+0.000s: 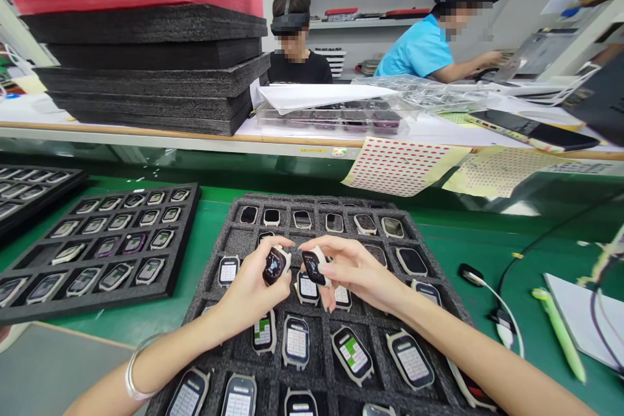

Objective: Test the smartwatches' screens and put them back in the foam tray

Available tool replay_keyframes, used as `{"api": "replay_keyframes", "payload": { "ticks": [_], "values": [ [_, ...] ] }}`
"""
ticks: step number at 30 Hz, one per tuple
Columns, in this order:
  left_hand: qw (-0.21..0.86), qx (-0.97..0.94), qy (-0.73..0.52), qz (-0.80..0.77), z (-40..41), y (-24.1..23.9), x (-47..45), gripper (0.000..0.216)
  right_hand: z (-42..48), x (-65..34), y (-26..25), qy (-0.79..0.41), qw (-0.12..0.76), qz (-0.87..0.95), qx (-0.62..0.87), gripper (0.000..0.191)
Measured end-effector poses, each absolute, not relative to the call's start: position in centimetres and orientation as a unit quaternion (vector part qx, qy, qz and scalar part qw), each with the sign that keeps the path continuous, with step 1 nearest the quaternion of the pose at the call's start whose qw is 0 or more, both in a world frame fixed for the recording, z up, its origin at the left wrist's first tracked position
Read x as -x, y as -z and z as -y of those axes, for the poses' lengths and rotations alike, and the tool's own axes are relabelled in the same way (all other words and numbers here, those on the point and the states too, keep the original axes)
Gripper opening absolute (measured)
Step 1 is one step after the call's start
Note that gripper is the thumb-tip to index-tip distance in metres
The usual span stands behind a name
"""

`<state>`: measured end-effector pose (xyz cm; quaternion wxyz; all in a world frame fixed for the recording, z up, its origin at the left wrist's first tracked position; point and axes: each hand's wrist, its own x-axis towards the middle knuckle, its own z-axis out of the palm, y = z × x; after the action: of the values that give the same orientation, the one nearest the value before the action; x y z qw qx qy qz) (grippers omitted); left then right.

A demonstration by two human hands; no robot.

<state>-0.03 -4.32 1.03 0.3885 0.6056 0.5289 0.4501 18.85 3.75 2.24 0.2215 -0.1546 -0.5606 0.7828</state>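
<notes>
Between the thumb and fingers of my left hand (258, 279) is a strapless smartwatch (275, 264) with a dark lit screen. My right hand (348, 266) pinches a second strapless smartwatch (314, 266), also lit, with a pale case. The two watches are close together but apart. Both hands hover over a black foam tray (319, 331) whose compartments hold several more watch bodies. Some of these, like the watch (296, 341) below my hands, show white grids; another watch (353, 354) shows green blocks. My forearms and hands hide parts of the tray.
Another foam tray of watches (182, 234) lies left on the green table (209, 208). Stacked black foam (160, 71) stands on the shelf, beside a clear plastic box (331, 118). A phone (536, 130), green pen (560, 335) and charging cable (511, 318) are at right. Two people sit beyond.
</notes>
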Motion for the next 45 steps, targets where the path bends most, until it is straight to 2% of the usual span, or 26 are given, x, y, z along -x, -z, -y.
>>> {"api": "replay_keyframes", "payload": {
  "ticks": [21, 24, 30, 35, 39, 45],
  "values": [
    [0.349, -0.576, -0.491, -0.552, 4.4, -1.2, 0.9, 0.037, -3.5, -19.2, -2.9, -0.749, 0.247, 0.591, 0.169, 0.034],
    [0.387, -0.562, -0.487, -0.546, 4.1, -0.9, 0.8, 0.038, -3.6, -19.2, -2.7, -0.754, 0.235, 0.588, 0.172, 0.033],
    [0.504, -0.503, -0.526, -0.464, 3.5, -0.8, 0.5, 0.056, -3.7, -19.0, -2.8, -0.797, 0.216, 0.534, 0.182, 0.047],
    [0.591, -0.434, -0.537, -0.417, 3.5, -1.2, 0.5, 0.049, -4.0, -19.1, -2.3, -0.780, 0.228, 0.541, 0.215, 0.034],
    [0.608, -0.414, -0.542, -0.406, 3.5, -0.8, 0.7, 0.044, -4.2, -19.1, -1.8, -0.755, 0.237, 0.567, 0.229, 0.033],
    [0.582, -0.445, -0.548, -0.404, 3.4, -0.3, 1.1, 0.042, -4.2, -19.1, -1.5, -0.744, 0.236, 0.585, 0.221, 0.045]
  ]
}}
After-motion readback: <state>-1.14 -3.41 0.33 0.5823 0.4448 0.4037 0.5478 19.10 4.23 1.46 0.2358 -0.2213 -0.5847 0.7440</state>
